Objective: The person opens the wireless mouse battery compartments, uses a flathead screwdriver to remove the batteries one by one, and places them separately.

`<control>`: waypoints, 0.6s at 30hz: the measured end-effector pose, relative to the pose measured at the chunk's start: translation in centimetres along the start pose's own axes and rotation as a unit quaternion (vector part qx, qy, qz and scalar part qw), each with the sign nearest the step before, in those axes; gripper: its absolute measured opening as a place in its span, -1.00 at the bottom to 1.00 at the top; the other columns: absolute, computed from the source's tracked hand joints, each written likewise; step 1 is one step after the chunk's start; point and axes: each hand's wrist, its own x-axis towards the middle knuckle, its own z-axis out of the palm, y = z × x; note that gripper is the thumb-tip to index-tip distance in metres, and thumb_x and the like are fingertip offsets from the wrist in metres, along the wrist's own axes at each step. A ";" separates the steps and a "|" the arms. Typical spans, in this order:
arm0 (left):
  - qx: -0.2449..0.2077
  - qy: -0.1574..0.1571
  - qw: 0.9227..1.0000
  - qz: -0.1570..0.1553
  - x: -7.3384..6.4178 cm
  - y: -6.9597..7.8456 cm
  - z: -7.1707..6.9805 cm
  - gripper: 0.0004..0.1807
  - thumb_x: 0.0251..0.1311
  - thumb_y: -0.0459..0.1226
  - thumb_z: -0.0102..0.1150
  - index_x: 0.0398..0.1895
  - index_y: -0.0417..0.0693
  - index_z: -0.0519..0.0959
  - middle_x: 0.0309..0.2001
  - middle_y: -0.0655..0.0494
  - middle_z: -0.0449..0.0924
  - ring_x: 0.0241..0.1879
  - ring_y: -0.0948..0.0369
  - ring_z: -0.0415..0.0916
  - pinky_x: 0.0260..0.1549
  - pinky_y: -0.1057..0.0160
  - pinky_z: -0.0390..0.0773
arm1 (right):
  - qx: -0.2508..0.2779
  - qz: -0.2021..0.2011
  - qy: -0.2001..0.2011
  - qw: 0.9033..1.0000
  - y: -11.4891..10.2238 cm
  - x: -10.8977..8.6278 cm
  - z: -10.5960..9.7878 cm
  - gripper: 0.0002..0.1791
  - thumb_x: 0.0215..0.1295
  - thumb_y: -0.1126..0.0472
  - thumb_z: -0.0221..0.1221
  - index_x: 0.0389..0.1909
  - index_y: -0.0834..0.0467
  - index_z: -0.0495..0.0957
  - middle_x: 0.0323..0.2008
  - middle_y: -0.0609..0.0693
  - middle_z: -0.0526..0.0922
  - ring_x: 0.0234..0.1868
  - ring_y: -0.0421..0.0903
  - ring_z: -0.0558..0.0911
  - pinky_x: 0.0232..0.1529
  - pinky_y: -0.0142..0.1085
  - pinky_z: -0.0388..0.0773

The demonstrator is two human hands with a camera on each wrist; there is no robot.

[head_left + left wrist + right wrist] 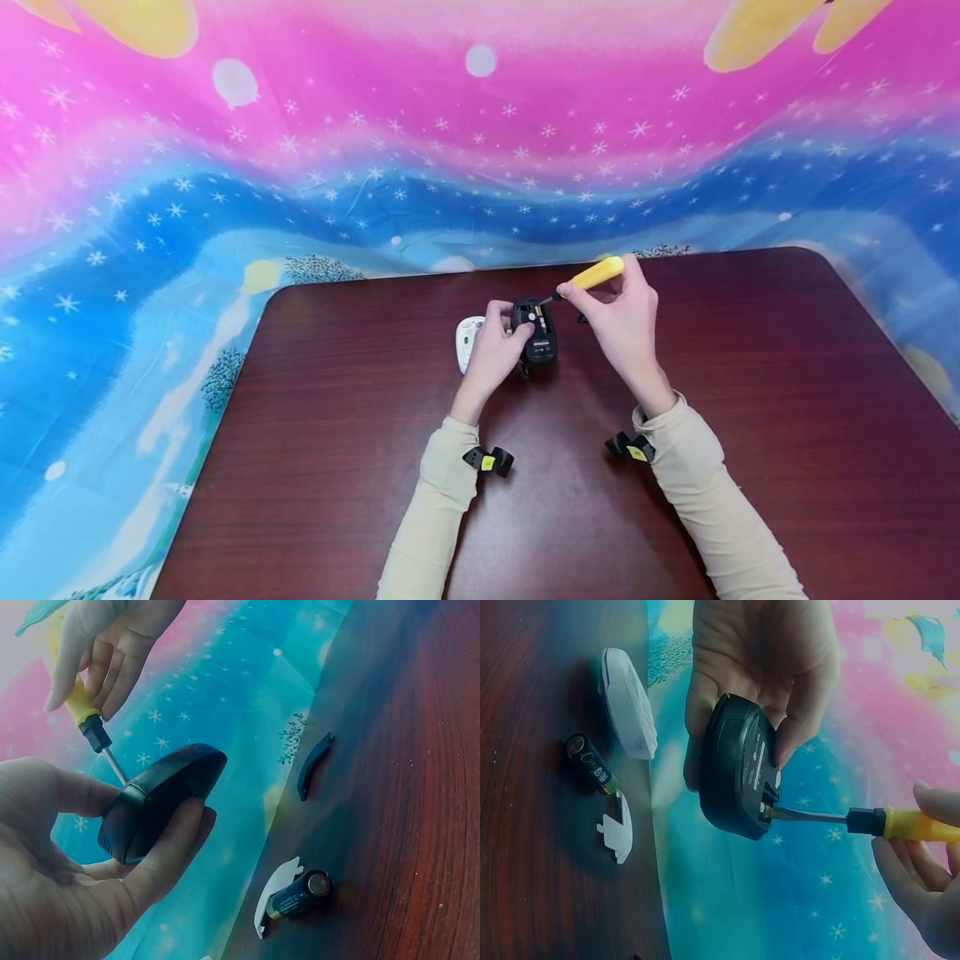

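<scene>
My left hand (489,348) grips a black computer mouse (542,348) by its sides, raised over the table with its underside and uncovered battery compartment showing. A battery (766,811) sits in that compartment, only its end visible in the right wrist view. In my right hand (628,321) is a screwdriver (597,273), held by its yellow handle. Its metal shaft (810,816) reaches into the compartment, the tip right at the battery's end. Next to the left hand lies a white mouse (467,342), partly hidden by that hand in the head view.
A loose dark battery (592,765) lies on the table against a white battery cover (619,836). Farther along is a curved black cover (313,766). The brown table (337,467) ends at a patterned cloth backdrop (420,142) behind the hands.
</scene>
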 end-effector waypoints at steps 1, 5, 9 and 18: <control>0.001 0.000 1.000 0.002 0.0 0.0 0.0 -0.58 0.38 -0.27 0.15 0.23 -0.22 0.39 -0.06 -0.18 0.67 -0.17 0.05 0.66 -0.11 0.13 0.58 | 0.006 0.000 -0.005 1.000 0.0 0.0 0.0 -0.46 0.17 0.24 0.52 0.02 0.35 0.43 -0.25 0.11 0.72 -0.29 -0.36 0.71 -0.35 -0.47 0.61; 0.003 -0.008 1.000 0.006 -0.1 0.0 -0.1 -0.58 0.38 -0.26 0.13 0.23 -0.22 0.40 -0.09 -0.16 0.66 -0.15 0.04 0.65 -0.06 0.09 0.56 | 0.031 -0.023 -0.024 0.999 0.3 0.1 0.1 -0.53 0.17 0.34 0.50 -0.01 0.37 0.49 -0.22 0.09 0.67 -0.27 -0.32 0.71 -0.35 -0.47 0.61; -0.006 -0.029 1.000 0.006 -0.1 0.1 -0.1 -0.59 0.39 -0.25 0.12 0.24 -0.20 0.41 -0.05 -0.18 0.67 -0.10 0.02 0.68 0.02 0.06 0.55 | 0.045 -0.066 -0.039 0.996 0.5 0.3 0.2 -0.69 0.19 0.40 0.47 -0.10 0.35 0.61 -0.20 0.10 0.67 -0.25 -0.24 0.69 -0.24 -0.44 0.62; -0.077 -0.060 0.995 -0.017 0.0 0.0 0.2 -0.54 0.44 -0.23 0.10 0.32 -0.20 0.40 0.06 -0.18 0.63 0.00 0.05 0.62 0.05 0.11 0.56 | 0.076 -0.088 -0.070 0.991 0.7 0.2 0.4 -0.79 0.23 0.44 0.42 -0.13 0.34 0.68 -0.21 0.13 0.76 -0.18 -0.23 0.73 -0.09 -0.41 0.63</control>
